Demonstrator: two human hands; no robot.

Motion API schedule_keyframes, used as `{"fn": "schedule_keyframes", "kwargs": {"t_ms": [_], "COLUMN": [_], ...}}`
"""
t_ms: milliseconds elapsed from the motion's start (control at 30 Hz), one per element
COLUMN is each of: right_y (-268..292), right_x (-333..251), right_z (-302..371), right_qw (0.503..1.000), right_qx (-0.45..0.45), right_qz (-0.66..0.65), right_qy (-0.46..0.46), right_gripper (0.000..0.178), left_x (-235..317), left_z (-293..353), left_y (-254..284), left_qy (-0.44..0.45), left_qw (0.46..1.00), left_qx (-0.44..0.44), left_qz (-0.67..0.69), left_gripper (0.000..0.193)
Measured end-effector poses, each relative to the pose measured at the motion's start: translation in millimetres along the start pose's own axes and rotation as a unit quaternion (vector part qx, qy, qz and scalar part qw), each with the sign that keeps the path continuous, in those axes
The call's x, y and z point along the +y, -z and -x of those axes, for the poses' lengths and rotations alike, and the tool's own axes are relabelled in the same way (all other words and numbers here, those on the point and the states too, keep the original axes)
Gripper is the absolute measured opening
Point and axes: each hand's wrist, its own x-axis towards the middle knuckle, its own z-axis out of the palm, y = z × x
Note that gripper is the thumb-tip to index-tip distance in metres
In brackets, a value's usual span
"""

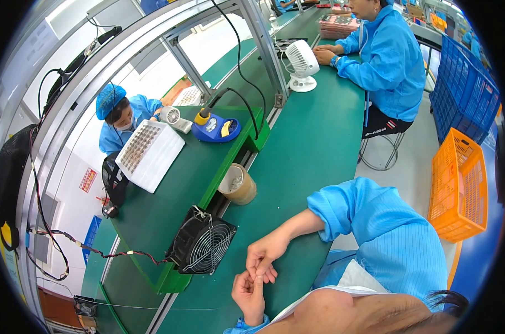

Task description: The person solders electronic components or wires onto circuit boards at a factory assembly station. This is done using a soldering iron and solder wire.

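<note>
Over the green bench top (297,167), my two hands meet fingertip to fingertip. My right hand (268,251) has its thumb and fingers pinched together, with the wrist bent toward the left. Just below it, my left hand (249,295) is closed as well, its thumb up against the right fingertips. Whatever lies between the fingers is too small or too hidden to make out. Left of my hands stands a black box fan (203,245) with a round wire guard. Farther off, a brownish tub (242,190) with small pale bits inside stands on the bench.
A raised green shelf (169,195) carries a blue soldering iron stand (214,129), a small white fan (173,116) and a white foam tray (152,167) of small parts. Co-workers sit opposite and farther along, near another white fan (301,60). Orange (455,195) and blue crates (458,94) stand right.
</note>
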Motion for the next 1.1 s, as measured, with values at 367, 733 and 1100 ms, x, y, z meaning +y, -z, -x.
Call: {"fn": "schedule_keyframes", "kwargs": {"t_ms": [367,733,1100], "right_y": [1,-6,-3], "right_x": [-3,-1,-1], "right_z": [1,-2,1], "right_qw": [1.000,0.989,0.999], "right_qx": [0.005,0.040,0.013], "right_qz": [0.001,0.142,0.021], "right_qy": [0.000,0.002,0.047], "right_gripper": [0.027,0.021,0.021], "left_x": [19,9,29], "left_z": [1,-1,2], "left_y": [-7,-4,-4], "left_qy": [0.008,-0.011,0.037], "left_qw": [0.998,0.997,0.998], "left_qx": [-0.009,-0.033,-0.017], "left_qz": [0.055,0.070,0.051], "left_gripper": [0.016,0.017,0.016]}}
